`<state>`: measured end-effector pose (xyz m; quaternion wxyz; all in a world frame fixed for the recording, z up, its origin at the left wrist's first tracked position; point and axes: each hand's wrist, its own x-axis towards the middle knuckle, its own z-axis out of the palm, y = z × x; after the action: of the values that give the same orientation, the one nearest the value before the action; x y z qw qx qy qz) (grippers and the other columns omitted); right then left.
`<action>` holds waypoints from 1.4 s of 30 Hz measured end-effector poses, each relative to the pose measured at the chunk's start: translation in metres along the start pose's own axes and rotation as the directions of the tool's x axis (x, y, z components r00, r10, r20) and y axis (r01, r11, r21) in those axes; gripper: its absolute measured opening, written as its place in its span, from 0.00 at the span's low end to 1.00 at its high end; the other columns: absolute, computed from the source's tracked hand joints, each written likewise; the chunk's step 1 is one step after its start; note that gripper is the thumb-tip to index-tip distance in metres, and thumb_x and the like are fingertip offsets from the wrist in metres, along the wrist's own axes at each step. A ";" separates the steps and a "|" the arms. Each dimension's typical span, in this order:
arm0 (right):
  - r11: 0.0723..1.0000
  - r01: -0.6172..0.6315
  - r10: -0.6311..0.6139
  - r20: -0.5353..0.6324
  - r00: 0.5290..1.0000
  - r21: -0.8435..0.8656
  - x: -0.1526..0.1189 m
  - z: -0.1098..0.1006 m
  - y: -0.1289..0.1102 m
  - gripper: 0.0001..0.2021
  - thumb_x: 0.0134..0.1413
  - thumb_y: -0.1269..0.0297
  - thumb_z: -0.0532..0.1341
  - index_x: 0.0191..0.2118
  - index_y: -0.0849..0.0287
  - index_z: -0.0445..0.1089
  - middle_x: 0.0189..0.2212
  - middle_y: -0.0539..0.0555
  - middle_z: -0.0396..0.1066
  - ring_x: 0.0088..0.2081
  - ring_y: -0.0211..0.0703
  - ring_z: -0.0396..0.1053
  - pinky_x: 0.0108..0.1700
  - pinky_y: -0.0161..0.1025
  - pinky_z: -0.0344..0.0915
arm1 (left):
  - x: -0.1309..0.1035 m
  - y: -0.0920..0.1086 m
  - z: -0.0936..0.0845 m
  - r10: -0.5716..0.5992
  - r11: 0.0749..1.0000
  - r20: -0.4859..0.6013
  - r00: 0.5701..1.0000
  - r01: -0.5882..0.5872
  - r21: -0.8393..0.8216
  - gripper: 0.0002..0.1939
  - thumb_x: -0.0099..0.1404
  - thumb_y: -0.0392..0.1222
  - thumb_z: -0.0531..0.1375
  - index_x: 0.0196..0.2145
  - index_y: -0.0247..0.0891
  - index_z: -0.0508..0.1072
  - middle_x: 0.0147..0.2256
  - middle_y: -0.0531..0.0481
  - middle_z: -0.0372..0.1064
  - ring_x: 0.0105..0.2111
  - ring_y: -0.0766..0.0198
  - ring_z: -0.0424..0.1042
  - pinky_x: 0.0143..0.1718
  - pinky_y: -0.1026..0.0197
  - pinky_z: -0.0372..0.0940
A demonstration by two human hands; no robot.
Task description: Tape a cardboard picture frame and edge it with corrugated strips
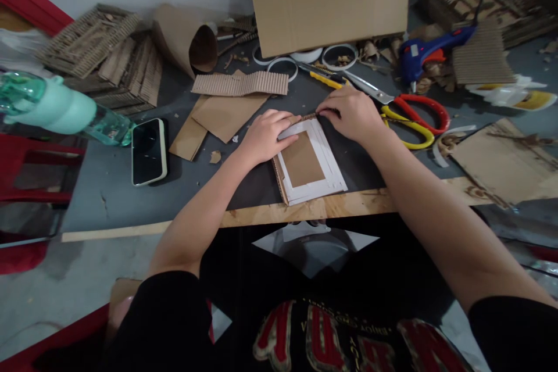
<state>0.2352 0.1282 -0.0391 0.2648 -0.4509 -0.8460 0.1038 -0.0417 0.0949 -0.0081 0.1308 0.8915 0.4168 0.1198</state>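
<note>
A small cardboard panel with a white frame-like border and a brown centre [303, 160] lies near the table's front edge. My left hand [268, 136] rests on its upper left corner, fingers spread over the far edge, thumb on the white border. Along that far edge runs a thin brown corrugated strip [308, 117]. The fingertips of my right hand [351, 113] pinch the strip's right end at the panel's upper right corner. Scissors with red and yellow handles [421, 119] lie just right of my right hand, and a yellow utility knife [325, 77] is beyond it.
Cardboard pieces [231, 113], a phone [149, 151] and a bottle [65, 107] are on the left. Tape rings [340, 57] and a large cardboard sheet [329, 0] stand behind. A blue glue gun [429, 55] and cardboard scraps [501, 157] are on the right.
</note>
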 end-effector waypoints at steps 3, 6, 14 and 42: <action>1.000 0.007 -0.007 -0.013 1.000 -0.002 -0.002 0.001 -0.002 0.14 0.70 0.63 0.58 0.47 0.50 0.83 0.47 0.61 0.83 0.54 0.65 0.77 0.59 0.64 0.72 | -0.001 -0.001 0.003 0.003 1.000 -0.028 1.000 -0.003 -0.002 0.25 0.78 0.47 0.62 0.68 0.36 0.75 0.64 0.38 0.76 0.65 0.44 0.72 0.69 0.43 0.66; 1.000 -0.003 0.004 -0.036 0.999 0.017 -0.004 0.000 -0.004 0.17 0.68 0.65 0.57 0.53 0.49 0.82 0.48 0.60 0.83 0.54 0.64 0.77 0.60 0.65 0.71 | -0.002 -0.001 0.005 -0.008 1.000 -0.050 0.999 0.007 -0.016 0.27 0.77 0.47 0.63 0.70 0.38 0.72 0.64 0.39 0.77 0.65 0.44 0.72 0.68 0.42 0.67; 0.999 0.034 -0.034 -0.006 0.999 0.036 -0.003 -0.003 -0.012 0.24 0.61 0.70 0.57 0.51 0.41 0.86 0.51 0.53 0.82 0.57 0.61 0.76 0.62 0.66 0.68 | -0.001 0.000 0.002 -0.020 1.000 0.000 1.000 0.020 0.003 0.25 0.78 0.47 0.62 0.69 0.40 0.74 0.66 0.37 0.74 0.66 0.42 0.70 0.68 0.40 0.66; 0.865 -0.451 0.395 -0.253 0.883 -0.221 -0.010 -0.050 -0.017 0.18 0.71 0.54 0.60 0.34 0.57 0.79 0.34 0.66 0.81 0.39 0.59 0.79 0.42 0.54 0.70 | -0.017 0.010 -0.030 -0.287 0.892 0.250 0.925 0.353 -0.281 0.29 0.47 0.54 0.82 0.43 0.42 0.78 0.41 0.45 0.82 0.42 0.44 0.82 0.42 0.46 0.76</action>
<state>0.2545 0.1075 0.0063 0.2540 -0.6663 -0.7010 -0.0040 -0.0552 0.0802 0.0219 0.3334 0.7844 0.5182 0.0715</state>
